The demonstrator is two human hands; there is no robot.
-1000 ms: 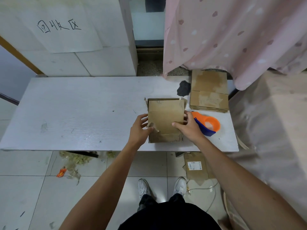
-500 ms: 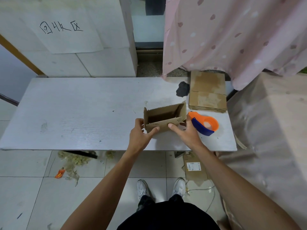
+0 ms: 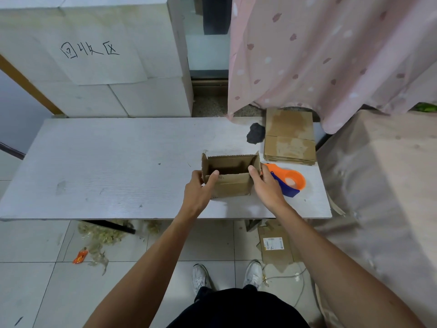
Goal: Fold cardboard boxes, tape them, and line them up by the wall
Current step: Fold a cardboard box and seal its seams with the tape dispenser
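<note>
Flat a second ago, the cardboard box [image 3: 230, 185] now stands squared open on the table [image 3: 118, 162] near the tape dispenser [image 3: 289, 183], left hand [image 3: 197, 196] and right hand [image 3: 268, 188] gripping its near corners, so folding the flaps is likely next.

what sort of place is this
Probably a makeshift packing corner: a worn white table holds a stack of flattened cardboard boxes and an orange tape dispenser, with a handwritten paper sign on the wall behind.

A single wide-angle camera sits on my head, facing forward and steeply down. It views the counter [image 3: 118, 162] from its near long edge, close in. My left hand [image 3: 197, 192] and right hand [image 3: 267, 185] meet at the cardboard box [image 3: 233, 183] near frame centre.
</note>
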